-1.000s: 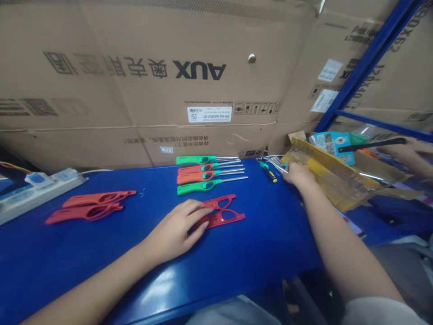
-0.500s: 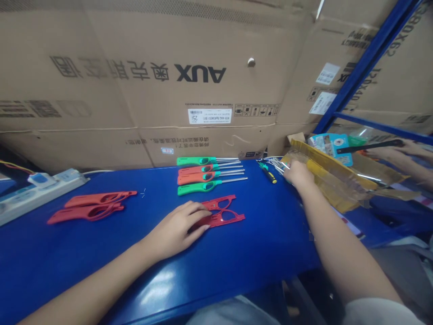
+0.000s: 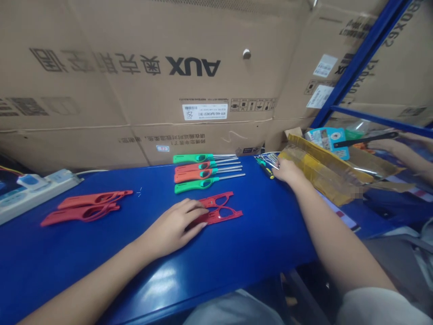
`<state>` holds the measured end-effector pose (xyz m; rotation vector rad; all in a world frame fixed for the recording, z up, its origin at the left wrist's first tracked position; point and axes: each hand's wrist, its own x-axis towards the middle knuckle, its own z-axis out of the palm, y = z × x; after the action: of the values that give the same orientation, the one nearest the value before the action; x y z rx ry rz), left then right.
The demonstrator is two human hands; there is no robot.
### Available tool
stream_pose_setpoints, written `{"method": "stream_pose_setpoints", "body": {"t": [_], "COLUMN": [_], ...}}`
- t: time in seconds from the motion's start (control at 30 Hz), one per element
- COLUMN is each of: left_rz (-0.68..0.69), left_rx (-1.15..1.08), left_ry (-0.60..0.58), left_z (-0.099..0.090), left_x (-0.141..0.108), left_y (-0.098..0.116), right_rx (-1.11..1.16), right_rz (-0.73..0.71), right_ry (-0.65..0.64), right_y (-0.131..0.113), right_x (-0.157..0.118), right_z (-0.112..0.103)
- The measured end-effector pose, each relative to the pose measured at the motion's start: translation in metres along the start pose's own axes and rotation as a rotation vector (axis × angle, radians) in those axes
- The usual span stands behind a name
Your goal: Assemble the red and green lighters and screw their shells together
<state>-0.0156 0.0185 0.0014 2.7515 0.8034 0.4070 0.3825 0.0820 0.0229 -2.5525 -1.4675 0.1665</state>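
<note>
My left hand (image 3: 174, 228) lies with its fingers across a red plastic lighter casing (image 3: 225, 216), which sits on the blue table (image 3: 101, 257); a second red piece (image 3: 216, 198) lies against it. My right hand (image 3: 287, 172) is at the table's far right, its fingertips at a bundle of thin metal rods (image 3: 269, 159). Just left of them lies a screwdriver with a yellow and black handle (image 3: 265, 168). Whether those fingers grip the rods is hidden. Several finished green and orange long-nosed lighters (image 3: 199, 174) lie side by side behind my hands.
Two red casings (image 3: 81, 213) lie at the left, near a white power strip (image 3: 37, 194). A yellow-taped package (image 3: 321, 169) lies right of my right hand. A co-worker's hand (image 3: 389, 145) holds a black rod beyond it. Cardboard boxes (image 3: 135, 90) and a blue rack (image 3: 358, 63) stand behind.
My right hand has moved a little left, closer to the metal rods. My left hand stays on the casing. The whole view has shifted slightly.
</note>
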Motion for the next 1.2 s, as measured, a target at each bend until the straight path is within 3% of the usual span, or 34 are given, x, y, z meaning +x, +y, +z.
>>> {"method": "stream_pose_setpoints", "body": {"t": [0.17, 0.33, 0.53, 0.67, 0.77, 1.0, 1.2], "left_rz": [-0.025, -0.055, -0.068, -0.091, -0.129, -0.209, -0.068], "left_rx": [0.022, 0.055, 0.095, 0.113, 0.128, 0.068, -0.005], "left_ry": [-0.070, -0.141, -0.180, -0.187, -0.111, 0.253, 0.305], "left_z": [-0.012, -0.024, -0.034, -0.039, -0.036, -0.009, -0.001], "left_x": [-0.001, -0.005, -0.009, -0.008, -0.006, -0.003, -0.002], "left_y": [-0.003, -0.005, -0.009, -0.010, -0.008, 0.000, 0.001], "right_rx": [0.098, 0.236, 0.288, 0.287, 0.320, 0.439, 0.425], "right_rz": [-0.097, -0.429, -0.977, -1.126, -1.170, -1.250, -1.285], "right_ry": [0.179, 0.324, 0.218, 0.157, 0.136, -0.019, -0.078], "right_y": [-0.008, -0.028, -0.044, -0.045, -0.047, -0.057, -0.061], "right_x": [-0.010, -0.030, -0.059, -0.068, -0.072, -0.093, -0.108], "right_z": [-0.006, -0.005, 0.004, 0.006, 0.008, 0.014, 0.014]}}
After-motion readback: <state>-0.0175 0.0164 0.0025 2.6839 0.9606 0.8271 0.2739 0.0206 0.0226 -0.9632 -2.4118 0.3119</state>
